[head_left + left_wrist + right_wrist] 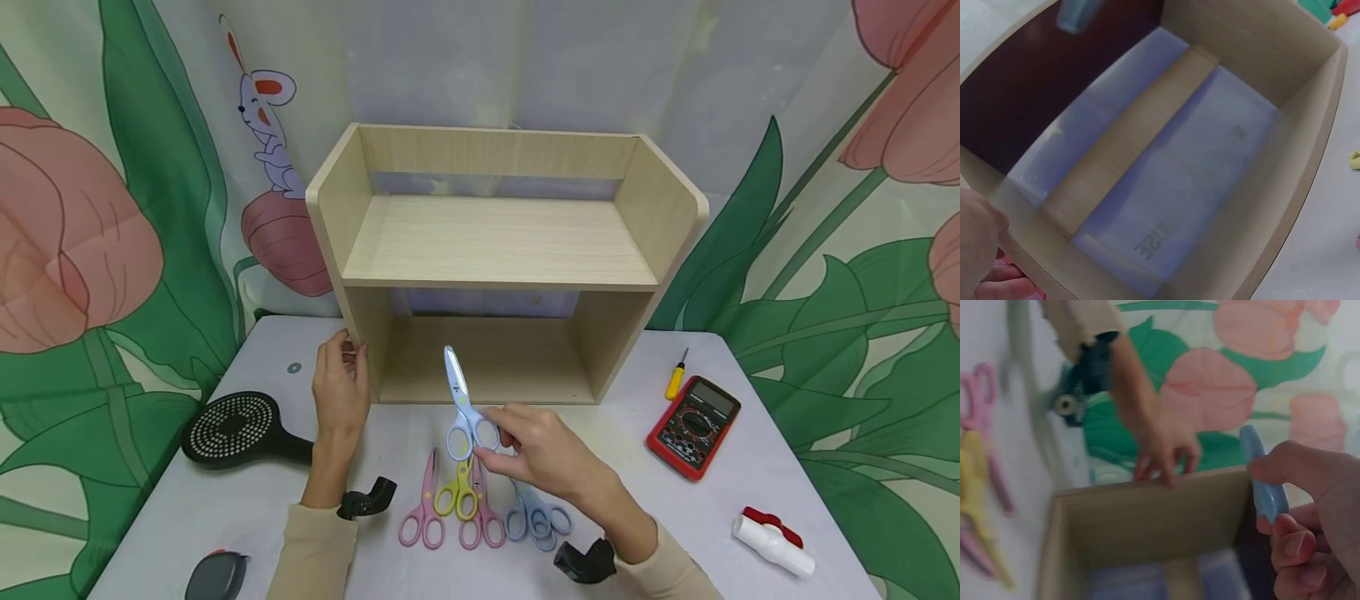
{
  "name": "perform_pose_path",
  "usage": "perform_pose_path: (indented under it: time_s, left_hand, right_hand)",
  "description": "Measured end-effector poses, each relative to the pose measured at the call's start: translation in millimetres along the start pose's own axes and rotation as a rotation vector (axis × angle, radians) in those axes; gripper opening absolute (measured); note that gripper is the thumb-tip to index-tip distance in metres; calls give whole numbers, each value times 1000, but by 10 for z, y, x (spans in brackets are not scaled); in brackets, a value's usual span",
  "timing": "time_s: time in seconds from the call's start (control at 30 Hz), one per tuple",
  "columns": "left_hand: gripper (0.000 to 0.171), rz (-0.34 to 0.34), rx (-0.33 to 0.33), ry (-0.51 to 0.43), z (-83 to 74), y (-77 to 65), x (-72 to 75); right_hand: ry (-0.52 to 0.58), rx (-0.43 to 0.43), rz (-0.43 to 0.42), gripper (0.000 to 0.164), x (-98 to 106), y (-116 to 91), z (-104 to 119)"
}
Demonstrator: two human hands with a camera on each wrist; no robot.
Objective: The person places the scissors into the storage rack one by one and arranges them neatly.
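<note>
A small two-tier wooden shelf [495,242] stands upright at the back of the white table. My left hand [341,387] holds the front edge of its left side panel, low down; the right wrist view shows those fingers on the panel's edge. Between thumb and fingers, my right hand [543,446] pinches light blue scissors [1266,487] by a handle loop. They are raised before the lower compartment, blades pointing up. Below them on the table lie yellow scissors [446,498], two pink pairs, one being the left pink scissors [428,500], and more blue scissors [538,518].
To the left lie a black hairbrush [232,429] and a dark grey object [216,575] at the front. On the right are a yellow screwdriver [675,382], a red multimeter [693,427] and a white-and-red item [774,543]. A flowered curtain [525,67] hangs behind.
</note>
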State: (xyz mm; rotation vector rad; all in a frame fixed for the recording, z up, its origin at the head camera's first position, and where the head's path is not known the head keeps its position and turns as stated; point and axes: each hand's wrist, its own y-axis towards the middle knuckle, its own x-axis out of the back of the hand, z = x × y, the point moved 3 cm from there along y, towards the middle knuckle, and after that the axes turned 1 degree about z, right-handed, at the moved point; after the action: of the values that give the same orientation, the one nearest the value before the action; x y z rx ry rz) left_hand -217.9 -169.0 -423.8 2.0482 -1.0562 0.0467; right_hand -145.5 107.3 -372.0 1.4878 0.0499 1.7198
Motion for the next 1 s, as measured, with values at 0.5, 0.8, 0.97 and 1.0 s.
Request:
perform_pose_path:
  time_s: [0.5,0.8,0.97,1.0]
  left_hand:
    - [32,-1,-1,-13,1,6,6]
    - [32,3,-10,3,8,-8,-2]
    - [32,-1,-11,13,9,-5,-4]
    - [32,-4,-14,11,9,-3,-5]
  right_hand:
    - [-225,-15,-250,24,432,1371,10]
    - [-210,-258,-54,25,324,1995,-196]
    - [-65,-307,9,24,256,2195,-205]
    - [-51,-309,20,24,242,2222,-202]
